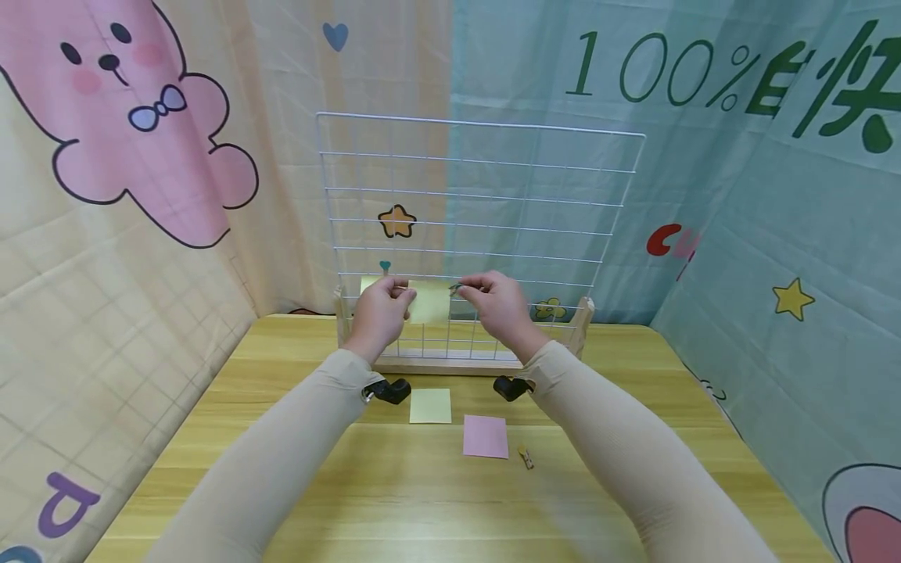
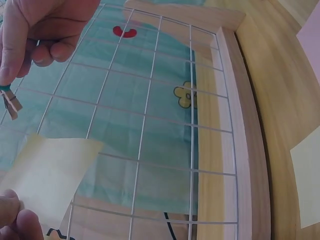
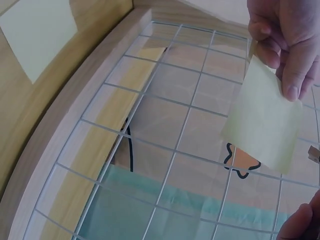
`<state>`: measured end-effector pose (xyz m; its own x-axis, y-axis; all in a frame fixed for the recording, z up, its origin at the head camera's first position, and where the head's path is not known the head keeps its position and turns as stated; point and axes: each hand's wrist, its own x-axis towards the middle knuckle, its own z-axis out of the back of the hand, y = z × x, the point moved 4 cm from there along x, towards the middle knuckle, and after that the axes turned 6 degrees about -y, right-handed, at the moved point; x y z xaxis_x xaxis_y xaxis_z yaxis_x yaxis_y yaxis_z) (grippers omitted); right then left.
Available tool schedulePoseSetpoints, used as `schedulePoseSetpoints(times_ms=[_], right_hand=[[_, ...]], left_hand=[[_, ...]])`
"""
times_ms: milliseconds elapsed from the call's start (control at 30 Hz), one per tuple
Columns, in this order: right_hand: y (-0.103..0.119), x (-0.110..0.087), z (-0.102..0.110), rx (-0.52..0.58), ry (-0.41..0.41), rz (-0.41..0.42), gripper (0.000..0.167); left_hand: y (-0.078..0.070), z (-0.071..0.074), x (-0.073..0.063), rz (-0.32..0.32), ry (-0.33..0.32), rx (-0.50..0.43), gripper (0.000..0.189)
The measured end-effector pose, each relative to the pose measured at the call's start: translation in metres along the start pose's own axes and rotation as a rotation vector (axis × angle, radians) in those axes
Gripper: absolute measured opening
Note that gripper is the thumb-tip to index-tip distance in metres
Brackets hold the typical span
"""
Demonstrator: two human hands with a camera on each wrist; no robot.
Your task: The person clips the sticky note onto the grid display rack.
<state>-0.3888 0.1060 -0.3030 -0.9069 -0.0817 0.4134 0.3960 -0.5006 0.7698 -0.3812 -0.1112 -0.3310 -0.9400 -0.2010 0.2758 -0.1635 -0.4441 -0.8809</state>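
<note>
My left hand (image 1: 380, 317) pinches a pale yellow paper note (image 1: 428, 302) by its left edge, holding it in front of the white wire grid (image 1: 486, 254). At the note's upper right corner, my right hand (image 1: 500, 309) pinches a small wooden clothespin (image 2: 12, 102) with a green top between thumb and finger. In the left wrist view the clothespin is apart from the note. Partly hidden behind my left hand is another yellow note (image 1: 368, 281) at the grid. A small teal heart (image 1: 385, 266) shows above it; whether it belongs to a clip I cannot tell.
The grid stands upright in a wooden base (image 1: 450, 365) at the table's back. On the table (image 1: 394, 493) lie a yellow note (image 1: 430, 406), a pink note (image 1: 485, 436) and a clothespin (image 1: 525, 457) with a yellow top. Printed curtains (image 1: 281, 156) surround the table.
</note>
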Motion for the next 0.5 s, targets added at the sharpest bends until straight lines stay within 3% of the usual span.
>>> schedulePoseSetpoints(times_ms=[200,500], right_hand=[[0.001,0.010,-0.008,0.038,-0.016,-0.020,0.024],[0.004,0.021,-0.020,0.054,-0.039,-0.070,0.021]], left_hand=[[-0.004,-0.003,0.003,0.018,-0.019,0.003,0.032],[0.001,-0.009,0.009,0.025,-0.053,-0.005,0.031]])
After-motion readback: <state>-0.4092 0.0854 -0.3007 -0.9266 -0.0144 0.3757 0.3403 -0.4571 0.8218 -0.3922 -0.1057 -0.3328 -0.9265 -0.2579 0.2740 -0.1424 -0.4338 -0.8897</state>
